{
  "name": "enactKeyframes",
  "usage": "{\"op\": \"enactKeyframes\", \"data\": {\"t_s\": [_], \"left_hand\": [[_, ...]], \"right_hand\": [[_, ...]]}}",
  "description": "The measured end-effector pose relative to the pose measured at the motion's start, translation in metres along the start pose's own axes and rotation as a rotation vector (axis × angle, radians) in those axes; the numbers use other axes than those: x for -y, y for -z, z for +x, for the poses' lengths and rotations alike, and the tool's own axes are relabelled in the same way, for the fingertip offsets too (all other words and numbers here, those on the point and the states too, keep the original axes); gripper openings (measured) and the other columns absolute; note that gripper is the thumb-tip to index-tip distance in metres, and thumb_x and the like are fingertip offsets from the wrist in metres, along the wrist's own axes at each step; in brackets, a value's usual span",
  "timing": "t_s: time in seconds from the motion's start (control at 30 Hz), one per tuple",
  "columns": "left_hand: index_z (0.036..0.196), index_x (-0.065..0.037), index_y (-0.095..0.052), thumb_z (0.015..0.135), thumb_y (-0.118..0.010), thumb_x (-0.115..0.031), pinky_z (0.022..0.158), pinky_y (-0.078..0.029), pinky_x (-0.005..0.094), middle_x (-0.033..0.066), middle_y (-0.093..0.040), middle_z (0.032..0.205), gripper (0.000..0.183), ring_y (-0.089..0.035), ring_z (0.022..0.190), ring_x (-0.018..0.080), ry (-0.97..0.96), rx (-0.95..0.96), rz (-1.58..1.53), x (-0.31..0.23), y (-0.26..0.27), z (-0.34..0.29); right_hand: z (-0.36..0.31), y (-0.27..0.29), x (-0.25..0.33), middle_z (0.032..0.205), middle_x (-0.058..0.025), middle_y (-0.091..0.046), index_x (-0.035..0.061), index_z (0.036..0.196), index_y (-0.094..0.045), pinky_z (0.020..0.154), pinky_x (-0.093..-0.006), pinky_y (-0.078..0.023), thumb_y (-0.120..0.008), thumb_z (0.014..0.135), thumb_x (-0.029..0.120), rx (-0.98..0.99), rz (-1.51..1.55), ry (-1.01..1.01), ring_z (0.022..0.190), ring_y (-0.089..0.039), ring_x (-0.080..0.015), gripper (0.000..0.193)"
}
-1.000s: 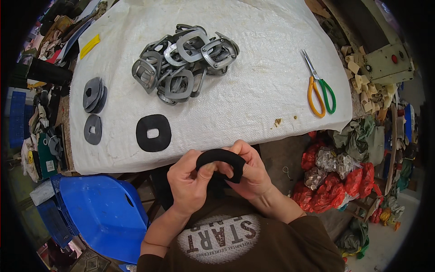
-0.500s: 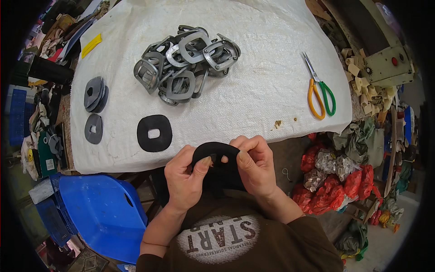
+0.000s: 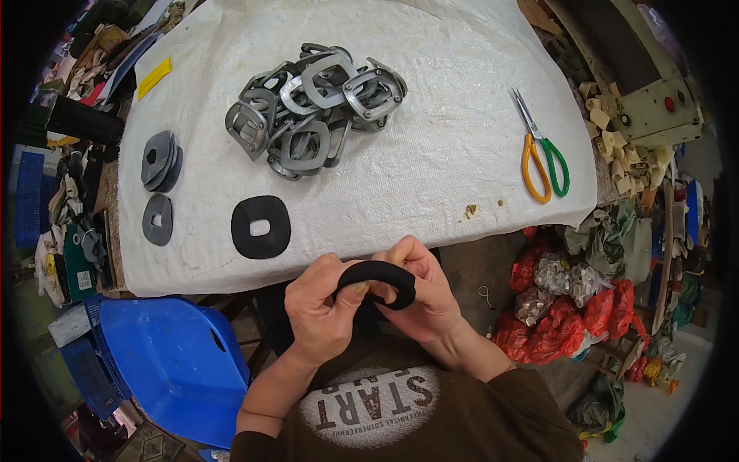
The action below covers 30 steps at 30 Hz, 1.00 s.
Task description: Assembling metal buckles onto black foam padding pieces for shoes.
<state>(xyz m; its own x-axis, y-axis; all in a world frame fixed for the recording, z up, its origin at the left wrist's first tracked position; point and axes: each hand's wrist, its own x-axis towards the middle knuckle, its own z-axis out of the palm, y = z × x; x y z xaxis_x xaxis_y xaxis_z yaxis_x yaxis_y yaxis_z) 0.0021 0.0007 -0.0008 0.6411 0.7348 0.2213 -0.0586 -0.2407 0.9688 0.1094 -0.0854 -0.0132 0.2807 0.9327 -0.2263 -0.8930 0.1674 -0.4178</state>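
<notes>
Between my two hands, just off the table's near edge, a black padded ring (image 3: pixel 377 271) is gripped and bent; it looks like an ear cushion. My left hand (image 3: pixel 317 304) pinches its left side, thumb on the inner rim. Fingers of my right hand (image 3: pixel 427 296) are behind and around its right side, partly hidden by it. A flat black pad (image 3: pixel 262 226) with a square hole lies on the table to the left. Farther back sits a heap of grey plastic frames (image 3: pixel 315 108). Thin grey pads (image 3: pixel 162 162) are stacked at the far left, with another grey pad (image 3: pixel 158 219) nearer.
White woven sheeting (image 3: pixel 431 154) covers the table. Scissors (image 3: pixel 535 150) with orange and green handles lie at the right. A yellow strip (image 3: pixel 155 78) is at the back left. A blue plastic chair (image 3: pixel 169 362) stands at lower left; red bags (image 3: pixel 546 331) sit at lower right.
The black ring has turned from lying flatter to curled, its rounded rim facing up. My right hand has moved left and inward around it, and both hands are slightly lower.
</notes>
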Motion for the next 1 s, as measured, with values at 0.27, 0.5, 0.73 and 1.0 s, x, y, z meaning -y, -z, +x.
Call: {"op": "enactKeyframes", "data": {"t_s": [0.27,0.5,0.73,1.0], "left_hand": [[0.088,0.0,-0.064,0.082,-0.062,-0.017,0.049,-0.031,0.0241,0.0029,-0.046,0.063,0.018,-0.04,0.055,0.0112,0.088,0.036,0.01,0.005,0.008,0.002],[0.087,0.0,-0.064,0.081,-0.063,-0.016,0.05,-0.032,0.0238,0.0027,-0.049,0.064,0.017,-0.04,0.055,0.0112,0.019,0.037,0.098,0.003,0.01,0.004],[0.087,0.001,-0.064,0.08,-0.064,-0.011,0.051,-0.037,0.0235,0.0046,-0.055,0.067,0.014,-0.045,0.057,0.0123,-0.054,-0.004,0.084,0.005,0.005,0.001],[0.082,0.001,-0.064,0.08,-0.065,-0.017,0.051,-0.031,0.0242,0.0041,-0.056,0.07,0.018,-0.043,0.058,0.0109,-0.064,0.03,0.008,0.0,0.001,0.003]], "right_hand": [[0.003,0.006,0.018,0.079,-0.0124,-0.053,0.0027,0.087,-0.046,0.074,-0.0325,-0.039,-0.05,0.088,0.011,0.117,-0.311,0.111,0.077,-0.049,-0.0191,0.01],[0.002,0.001,0.015,0.079,-0.0109,-0.052,0.0048,0.082,-0.045,0.074,-0.0311,-0.038,-0.053,0.086,0.013,0.073,-0.369,0.203,0.076,-0.048,-0.0178,0.012],[0.0,0.0,0.005,0.077,-0.0094,-0.051,0.0061,0.083,-0.047,0.071,-0.0293,-0.035,-0.055,0.084,0.012,0.073,-0.072,0.109,0.074,-0.046,-0.017,0.01],[-0.001,0.013,0.002,0.08,-0.0074,-0.056,0.0008,0.098,-0.05,0.07,-0.0259,-0.042,-0.056,0.085,0.016,0.128,0.029,-0.003,0.071,-0.053,-0.013,0.02]]}}
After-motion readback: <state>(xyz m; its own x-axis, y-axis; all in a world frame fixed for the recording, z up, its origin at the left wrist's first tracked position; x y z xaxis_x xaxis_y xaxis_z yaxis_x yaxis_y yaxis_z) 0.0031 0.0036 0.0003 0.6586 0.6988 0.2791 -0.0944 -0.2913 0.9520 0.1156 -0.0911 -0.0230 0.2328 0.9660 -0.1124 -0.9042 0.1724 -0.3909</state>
